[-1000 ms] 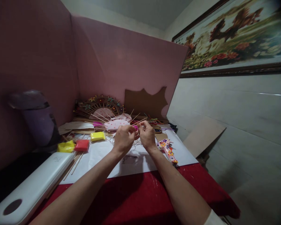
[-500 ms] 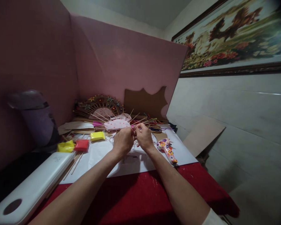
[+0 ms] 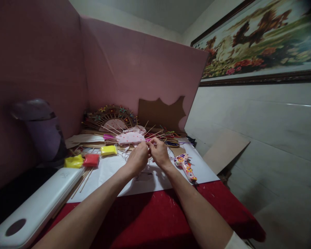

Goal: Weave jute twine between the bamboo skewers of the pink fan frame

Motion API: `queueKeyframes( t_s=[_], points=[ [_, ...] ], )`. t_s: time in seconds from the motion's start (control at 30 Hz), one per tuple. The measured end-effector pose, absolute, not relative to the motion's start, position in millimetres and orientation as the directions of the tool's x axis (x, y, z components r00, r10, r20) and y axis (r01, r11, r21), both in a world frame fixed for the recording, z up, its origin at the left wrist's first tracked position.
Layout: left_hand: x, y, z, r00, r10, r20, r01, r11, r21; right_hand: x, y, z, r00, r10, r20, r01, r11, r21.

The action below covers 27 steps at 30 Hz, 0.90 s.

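Note:
My left hand point(image 3: 139, 157) and my right hand point(image 3: 158, 152) meet over the white paper, fingertips pinched together. Whatever small thing lies between them is hidden by the fingers. Just beyond is a pink dotted half-round piece point(image 3: 131, 138) with thin sticks fanning out from its edge. Thin loops of cord point(image 3: 124, 156) lie on the paper beside my left hand. A flower-patterned glue gun point(image 3: 186, 167) rests to the right of my right wrist.
Yellow point(image 3: 109, 150) and red point(image 3: 91, 160) clay packets lie on the left, by a long white device point(image 3: 38, 207). A purple container point(image 3: 43, 135) stands behind them. Scissors point(image 3: 171, 143), a decorated fan-shaped piece point(image 3: 111, 117) and brown cardboard point(image 3: 159, 112) are at the back.
Both hands stay close together in nearly the same place, with only slight finger movement. The whole view has shifted a little; the objects on the table have not moved.

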<state>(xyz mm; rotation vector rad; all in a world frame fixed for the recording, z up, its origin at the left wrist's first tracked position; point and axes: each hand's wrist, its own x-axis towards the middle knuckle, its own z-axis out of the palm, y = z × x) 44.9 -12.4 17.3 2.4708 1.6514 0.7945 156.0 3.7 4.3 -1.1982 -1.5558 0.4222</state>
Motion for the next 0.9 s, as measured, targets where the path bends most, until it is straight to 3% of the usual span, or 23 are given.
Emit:
queueKeyframes(
  t_s=[0.1,0.3,0.53,0.7,0.9],
  points=[
    [44,-10,17,0.277,0.887,0.368,0.839,-0.41,0.357,156,4,3,0.057,0.867,0.495,0.477,0.412,-0.776],
    [41,-2,20,0.217,0.903,0.371,0.692,-0.41,0.594,157,4,5,0.071,0.879,0.471,0.45,0.393,-0.802],
    [38,-4,25,0.229,0.843,0.486,0.656,-0.503,0.563,155,0,7,0.078,0.853,0.515,0.413,0.443,-0.796],
    [41,-4,23,0.188,0.912,0.365,0.527,-0.408,0.746,155,-2,11,0.097,0.835,0.542,0.418,0.46,-0.783],
    [42,-2,24,0.224,0.944,0.243,0.192,-0.287,0.938,158,1,10,0.106,0.826,0.554,0.379,0.481,-0.79]
  ],
)
